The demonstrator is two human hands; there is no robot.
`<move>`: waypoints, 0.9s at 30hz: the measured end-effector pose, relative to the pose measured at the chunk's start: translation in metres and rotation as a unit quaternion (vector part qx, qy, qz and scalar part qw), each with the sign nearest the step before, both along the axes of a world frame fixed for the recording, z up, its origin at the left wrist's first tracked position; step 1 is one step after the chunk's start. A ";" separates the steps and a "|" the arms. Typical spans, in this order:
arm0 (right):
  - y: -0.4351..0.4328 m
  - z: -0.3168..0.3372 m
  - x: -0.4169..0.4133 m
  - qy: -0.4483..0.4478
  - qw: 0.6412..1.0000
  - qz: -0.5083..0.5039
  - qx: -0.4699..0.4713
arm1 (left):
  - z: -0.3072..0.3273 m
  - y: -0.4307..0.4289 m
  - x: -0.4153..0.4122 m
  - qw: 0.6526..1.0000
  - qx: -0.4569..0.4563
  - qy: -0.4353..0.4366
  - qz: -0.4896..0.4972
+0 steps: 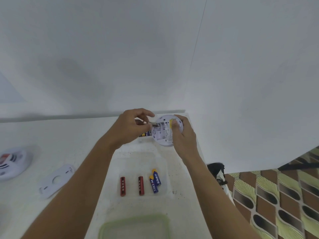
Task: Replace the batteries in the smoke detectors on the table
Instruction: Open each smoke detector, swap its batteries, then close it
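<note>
well, over the white table by the wall, left fingers pinch a battery, right fingers grip the detector.

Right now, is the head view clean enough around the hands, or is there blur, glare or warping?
Head view: soft, even light, no glare, only faint shadows. Head view: the left hand and the battery it pinches are slightly blurred; the smoke detector in the right hand is sharper. Head view: wide-angle warping smears the second detector at the left edge.
</note>
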State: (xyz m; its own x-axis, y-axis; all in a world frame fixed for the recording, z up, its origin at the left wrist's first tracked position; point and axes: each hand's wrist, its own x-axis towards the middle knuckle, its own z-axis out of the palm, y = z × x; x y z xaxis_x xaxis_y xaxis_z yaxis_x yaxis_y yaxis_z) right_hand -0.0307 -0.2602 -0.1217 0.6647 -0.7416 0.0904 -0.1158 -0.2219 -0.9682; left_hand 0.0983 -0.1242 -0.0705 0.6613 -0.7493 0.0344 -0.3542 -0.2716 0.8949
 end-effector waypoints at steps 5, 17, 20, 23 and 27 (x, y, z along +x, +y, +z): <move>0.008 0.004 -0.001 -0.011 1.000 0.012 0.001 | 0.001 -0.003 -0.009 0.999 0.001 -0.030 -0.012; 0.014 0.014 0.000 -0.042 0.998 -0.026 0.039 | -0.032 -0.014 -0.032 0.968 -0.084 -0.224 0.081; 0.013 0.014 0.000 -0.031 0.998 -0.027 0.042 | -0.045 -0.011 -0.037 0.963 -0.090 -0.240 0.079; 0.015 0.011 -0.001 -0.025 0.998 -0.017 0.058 | -0.056 -0.008 -0.042 0.956 -0.087 -0.274 0.062; 0.015 0.006 -0.002 -0.013 0.998 -0.007 0.057 | -0.067 -0.002 -0.045 0.945 -0.048 -0.317 0.063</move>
State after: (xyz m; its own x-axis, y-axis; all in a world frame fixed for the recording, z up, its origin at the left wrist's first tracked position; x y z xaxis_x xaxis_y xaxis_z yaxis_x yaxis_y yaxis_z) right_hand -0.0328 -0.2449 -0.1153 0.6531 -0.7569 0.0221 -0.0928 -0.1090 -0.9897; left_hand 0.0529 -0.1262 -0.1375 0.5687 -0.6394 0.5174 -0.7976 -0.2749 0.5369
